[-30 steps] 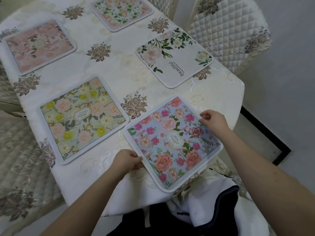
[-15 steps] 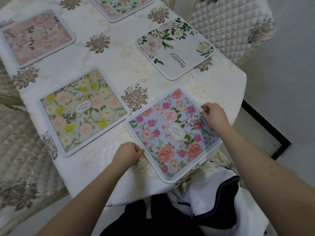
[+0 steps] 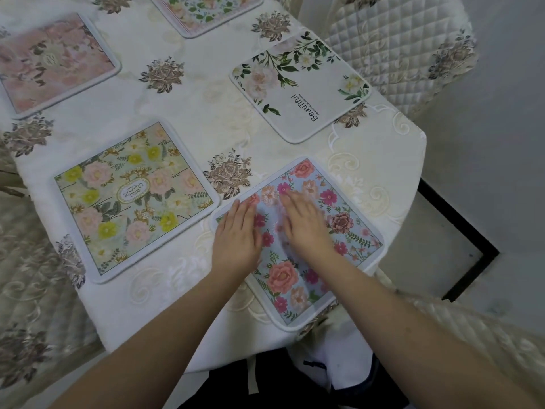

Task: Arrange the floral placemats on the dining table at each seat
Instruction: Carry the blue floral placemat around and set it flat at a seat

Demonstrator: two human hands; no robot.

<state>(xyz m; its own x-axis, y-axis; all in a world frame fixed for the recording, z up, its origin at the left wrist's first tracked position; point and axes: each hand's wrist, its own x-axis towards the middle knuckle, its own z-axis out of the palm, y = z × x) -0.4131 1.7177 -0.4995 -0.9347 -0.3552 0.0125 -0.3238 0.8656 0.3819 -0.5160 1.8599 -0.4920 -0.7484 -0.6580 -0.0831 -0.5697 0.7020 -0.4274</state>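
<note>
A blue placemat (image 3: 348, 240) with pink and red flowers lies flat at the table's near right corner. My left hand (image 3: 237, 236) rests palm down on its left part with straight fingers. My right hand (image 3: 305, 222) lies flat on its middle, slightly blurred. To the left sits a yellow-and-pink floral placemat (image 3: 132, 196). Farther back lie a white placemat (image 3: 298, 87) printed "Beautiful", a pale pink placemat (image 3: 53, 63) at the far left, and a green-leafed placemat (image 3: 206, 11) cut off by the top edge.
The table carries a cream tablecloth (image 3: 191, 119) with embroidered brown roses. A quilted chair (image 3: 392, 39) stands at the back right, another quilted chair cover (image 3: 32, 290) at the left. A black-framed floor panel (image 3: 460, 246) lies to the right.
Both hands let go of the blue placemat's edges and moved onto its top, now lying flat on it. The placemat settled onto the table near the corner.
</note>
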